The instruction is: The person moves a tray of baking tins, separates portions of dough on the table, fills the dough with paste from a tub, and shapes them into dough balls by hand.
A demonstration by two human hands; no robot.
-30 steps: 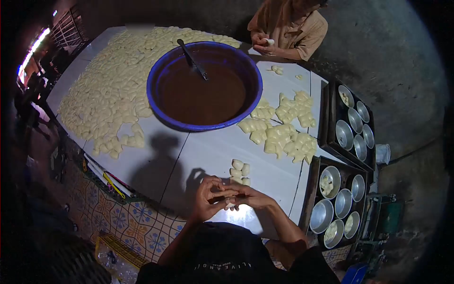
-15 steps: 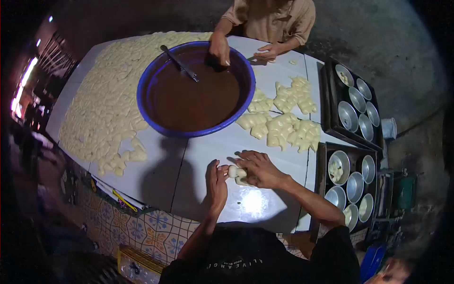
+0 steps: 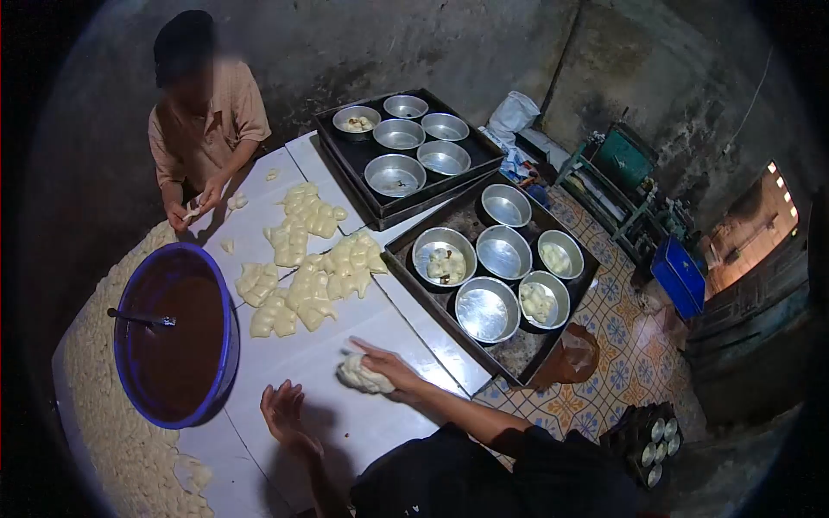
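White dough (image 3: 358,376), blurred, now seems held by the right hand (image 3: 394,369) alone.

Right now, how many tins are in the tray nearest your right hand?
6 tins in the tray: one at top, three across the middle, two below. None seem hidden.

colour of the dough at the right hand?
The dough is off-white; the head view shows it best.

Rough grey stained wall (image 3: 414,43) | cream floor tiles patterned with blue and orange flowers (image 3: 609,345) | green boxy machine on metal frame (image 3: 626,160), near the wall | rectangular blue plastic crate (image 3: 678,274), tilted, near the machine | crumpled white sack (image 3: 515,112) | shiny brown bag-like item (image 3: 576,356)
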